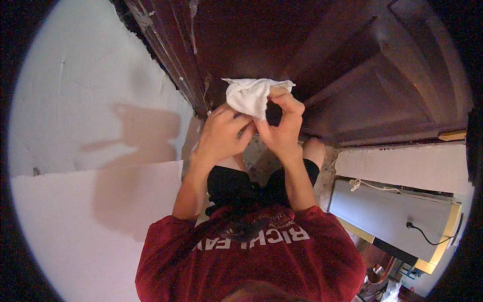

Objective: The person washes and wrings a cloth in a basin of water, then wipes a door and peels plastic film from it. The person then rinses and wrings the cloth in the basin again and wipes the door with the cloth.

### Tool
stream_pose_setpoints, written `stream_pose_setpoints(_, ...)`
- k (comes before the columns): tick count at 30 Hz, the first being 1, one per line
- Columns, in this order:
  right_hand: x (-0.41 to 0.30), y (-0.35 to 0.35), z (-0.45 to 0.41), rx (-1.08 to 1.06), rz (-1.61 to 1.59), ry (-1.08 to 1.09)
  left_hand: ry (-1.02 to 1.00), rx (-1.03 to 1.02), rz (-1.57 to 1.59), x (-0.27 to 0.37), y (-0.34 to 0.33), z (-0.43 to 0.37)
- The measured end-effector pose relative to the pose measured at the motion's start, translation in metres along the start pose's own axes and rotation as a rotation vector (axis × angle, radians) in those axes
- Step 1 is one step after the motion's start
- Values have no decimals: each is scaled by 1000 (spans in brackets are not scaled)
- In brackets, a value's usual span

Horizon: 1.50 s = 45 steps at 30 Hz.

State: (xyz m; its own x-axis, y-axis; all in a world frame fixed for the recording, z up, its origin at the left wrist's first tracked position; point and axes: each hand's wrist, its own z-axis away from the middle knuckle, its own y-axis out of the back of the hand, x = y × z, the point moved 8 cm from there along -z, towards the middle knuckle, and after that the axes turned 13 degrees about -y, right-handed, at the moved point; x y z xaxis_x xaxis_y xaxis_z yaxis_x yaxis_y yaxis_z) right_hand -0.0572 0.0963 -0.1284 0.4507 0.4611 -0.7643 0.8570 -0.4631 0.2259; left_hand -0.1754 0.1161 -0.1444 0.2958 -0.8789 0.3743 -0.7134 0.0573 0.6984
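A crumpled white textured cloth is held up between my hands, in front of a dark reddish-brown wooden door. My left hand grips the cloth's lower left side, and its fingertips are partly hidden beneath the fabric. On the other side, my right hand pinches the lower edge with the thumb, while its bent index finger presses against the upper right part. The two hands nearly meet under the cloth.
A painted wall with my shadow on it rises at left, beside the worn door frame. A panelled wooden surface stands at right. Lower right are a black plug with cable, a white cord and a plastic bag.
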Motion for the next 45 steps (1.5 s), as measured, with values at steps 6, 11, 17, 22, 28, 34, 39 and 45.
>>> stream_pose_setpoints(6,-9,-5,7,-240,321,220,-67,69,95,-7,-9,17)
stream_pose_setpoints(11,5,-14,0,-370,361,254,-97,73,203,-20,-9,13)
stream_pose_setpoints(17,15,-36,-3,-536,354,207,-95,34,288,-40,-10,23)
stream_pose_setpoints(22,23,-30,-8,-571,313,195,-74,44,317,-41,-13,16)
stream_pose_setpoints(28,31,-22,-16,-584,307,141,5,147,381,-61,-9,18)
stream_pose_setpoints(34,24,-25,-6,-592,332,193,347,473,624,-73,-10,17)
stream_pose_setpoints(39,38,-23,2,-421,275,146,410,500,343,-91,-7,10)
stream_pose_setpoints(45,69,-29,6,-150,98,-322,439,564,263,-103,-9,12)
